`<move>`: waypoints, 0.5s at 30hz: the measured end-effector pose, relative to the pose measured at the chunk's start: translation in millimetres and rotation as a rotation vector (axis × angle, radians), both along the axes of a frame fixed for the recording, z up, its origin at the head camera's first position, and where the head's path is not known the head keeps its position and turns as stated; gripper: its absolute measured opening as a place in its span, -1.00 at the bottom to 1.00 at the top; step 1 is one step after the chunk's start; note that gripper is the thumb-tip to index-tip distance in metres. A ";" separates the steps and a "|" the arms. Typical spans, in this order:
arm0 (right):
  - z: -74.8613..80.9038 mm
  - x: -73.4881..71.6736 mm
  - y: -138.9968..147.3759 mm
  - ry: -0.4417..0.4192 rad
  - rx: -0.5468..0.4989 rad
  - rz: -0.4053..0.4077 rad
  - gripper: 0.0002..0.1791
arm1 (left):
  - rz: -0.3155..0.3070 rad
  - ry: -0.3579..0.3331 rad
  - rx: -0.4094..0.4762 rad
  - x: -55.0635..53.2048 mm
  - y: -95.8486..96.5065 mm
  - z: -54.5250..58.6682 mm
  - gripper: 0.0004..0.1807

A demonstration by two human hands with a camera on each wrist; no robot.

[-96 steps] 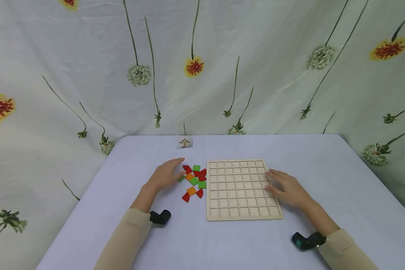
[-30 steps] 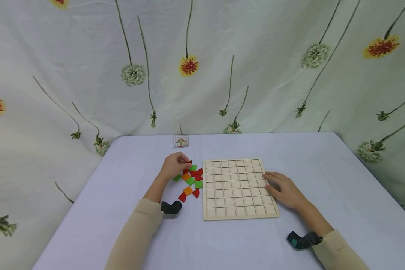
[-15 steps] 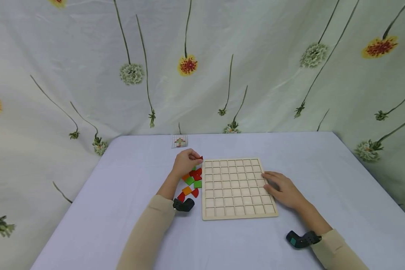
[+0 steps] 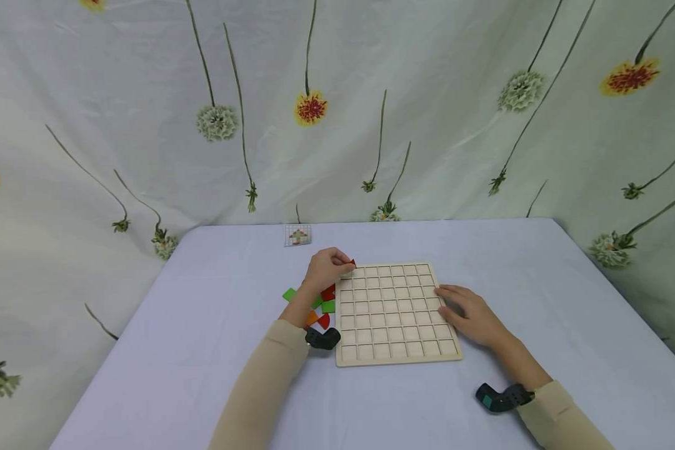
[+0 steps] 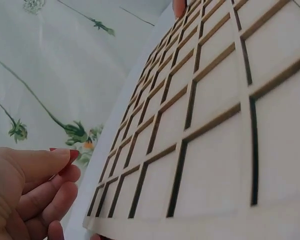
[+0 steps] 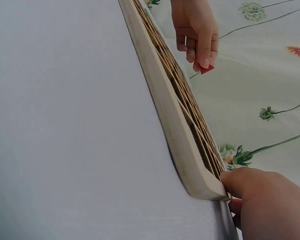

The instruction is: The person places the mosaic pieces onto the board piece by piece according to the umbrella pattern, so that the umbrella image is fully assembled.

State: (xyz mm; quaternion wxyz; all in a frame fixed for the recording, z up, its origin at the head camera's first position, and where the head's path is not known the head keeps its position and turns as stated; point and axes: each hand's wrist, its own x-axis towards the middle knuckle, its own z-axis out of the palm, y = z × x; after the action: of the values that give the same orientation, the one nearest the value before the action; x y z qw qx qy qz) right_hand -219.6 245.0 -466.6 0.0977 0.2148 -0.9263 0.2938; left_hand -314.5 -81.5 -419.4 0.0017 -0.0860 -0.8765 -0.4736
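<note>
The left hand (image 4: pixel 326 270) pinches a small red piece (image 4: pixel 354 264) between thumb and finger, and it pokes out from the tips towards the board (image 4: pixel 390 307) — raised near the far left corner, though whether over the edge or just beyond it I cannot tell. Most of the piece is covered, so its long axis is unclear. This hand is the nearer one to it — the right hand (image 4: pixel 471 315) touches the board's right edge, fingers relaxed, no piece visible in it
</note>
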 end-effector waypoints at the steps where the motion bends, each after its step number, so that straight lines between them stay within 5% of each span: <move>1: -0.1 0.0 0.0 0.001 0.001 0.000 -0.53 | -0.003 -0.006 0.006 -0.1 2.2 0.3 -0.83; 15: -1.0 -1.5 0.7 0.008 -0.003 0.007 -0.53 | -0.074 -0.034 0.040 -2.2 34.2 -1.5 -0.85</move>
State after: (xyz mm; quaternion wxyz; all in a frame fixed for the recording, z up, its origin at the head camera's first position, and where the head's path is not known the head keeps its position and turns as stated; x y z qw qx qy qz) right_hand -221.1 245.8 -467.6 0.1008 0.2191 -0.9247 0.2944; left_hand -316.7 -47.3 -421.0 -0.0290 -0.1103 -0.8629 -0.4923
